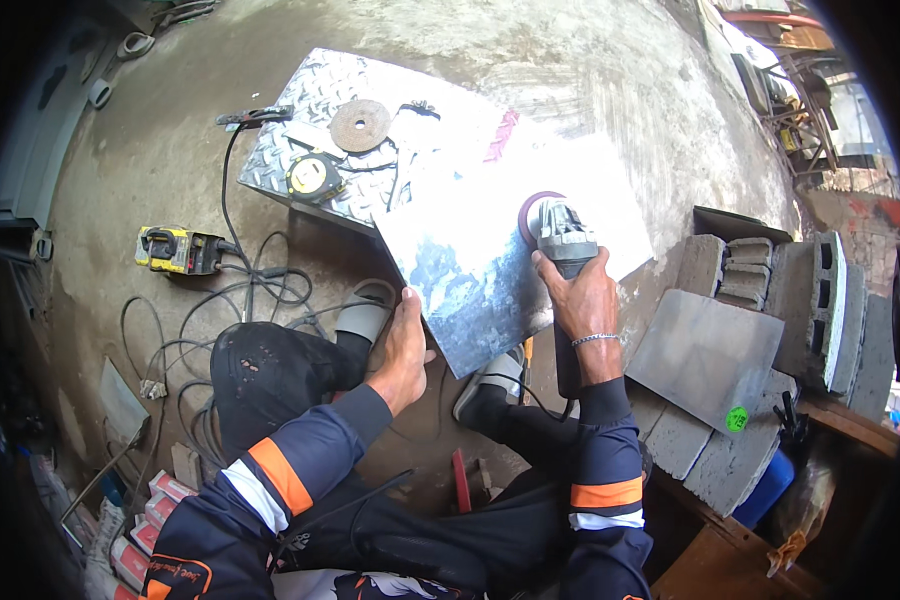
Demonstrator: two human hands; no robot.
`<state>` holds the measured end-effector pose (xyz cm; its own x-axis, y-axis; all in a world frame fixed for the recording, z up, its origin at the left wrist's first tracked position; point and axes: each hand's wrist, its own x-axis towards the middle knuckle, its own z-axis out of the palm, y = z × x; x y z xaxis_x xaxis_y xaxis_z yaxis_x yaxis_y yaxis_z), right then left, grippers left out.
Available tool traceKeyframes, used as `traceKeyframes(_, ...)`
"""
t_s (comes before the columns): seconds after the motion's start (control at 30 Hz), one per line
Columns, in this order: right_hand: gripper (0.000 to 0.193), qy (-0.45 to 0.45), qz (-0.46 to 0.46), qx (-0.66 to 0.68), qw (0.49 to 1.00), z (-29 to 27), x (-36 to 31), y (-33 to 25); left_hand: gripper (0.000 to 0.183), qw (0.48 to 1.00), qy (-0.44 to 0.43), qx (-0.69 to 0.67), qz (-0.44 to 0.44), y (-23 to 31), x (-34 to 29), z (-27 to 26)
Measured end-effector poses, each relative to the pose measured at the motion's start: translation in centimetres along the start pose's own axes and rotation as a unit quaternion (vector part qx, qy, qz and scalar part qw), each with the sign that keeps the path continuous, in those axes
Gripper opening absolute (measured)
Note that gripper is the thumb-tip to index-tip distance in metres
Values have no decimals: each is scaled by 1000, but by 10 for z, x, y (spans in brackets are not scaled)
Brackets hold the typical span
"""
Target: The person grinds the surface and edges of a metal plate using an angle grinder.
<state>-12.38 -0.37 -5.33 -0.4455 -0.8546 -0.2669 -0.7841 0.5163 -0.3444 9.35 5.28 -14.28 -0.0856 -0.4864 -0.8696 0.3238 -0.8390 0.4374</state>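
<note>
A metal workshop yard: concrete floor (590, 90), checker plate (300, 110), tangled power cables (210, 330), stacked concrete blocks (820, 300).

Bright daylight falls from above, producing strong glare on the metal sheet (510, 240) and short soft shadows beneath the person, while fisheye distortion bends edges and a dark vignette frames the sharp centre.

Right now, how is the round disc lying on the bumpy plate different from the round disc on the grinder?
The loose disc is brownish and lies flat on the patterned metal plate, touched by nobody. The grinder's disc looks purple, is mounted on the angle grinder held in the right hand, and is mostly hidden by it, resting on the shiny sheet that the left hand steadies. Both are round.
</note>
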Motion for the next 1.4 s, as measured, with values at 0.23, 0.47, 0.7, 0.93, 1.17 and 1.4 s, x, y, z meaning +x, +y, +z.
traceKeyframes(0.23,82,-80,-82,-7,993,16,-25,-33,81,999,-27,-22,7,-5,8,-11)
traceKeyframes(0.47,85,-14,-17,-16,1000,0,8,-20,83,1000,-24,5,3,-6,5,-7)
traceKeyframes(0.7,76,-73,-80,-18,994,15,-22,-39,92,998,-62,21,4,-7,8,-16)
traceKeyframes(0.93,78,-56,-80,-24,995,10,-10,-45,91,997,-62,35,3,-9,9,-12)
traceKeyframes(1.17,78,-82,-95,-39,991,16,-11,-64,74,999,-40,4,-1,-1,1,-11)
traceKeyframes(1.4,78,-66,-125,-54,989,17,-12,-71,73,999,-36,13,-7,4,-2,-9)
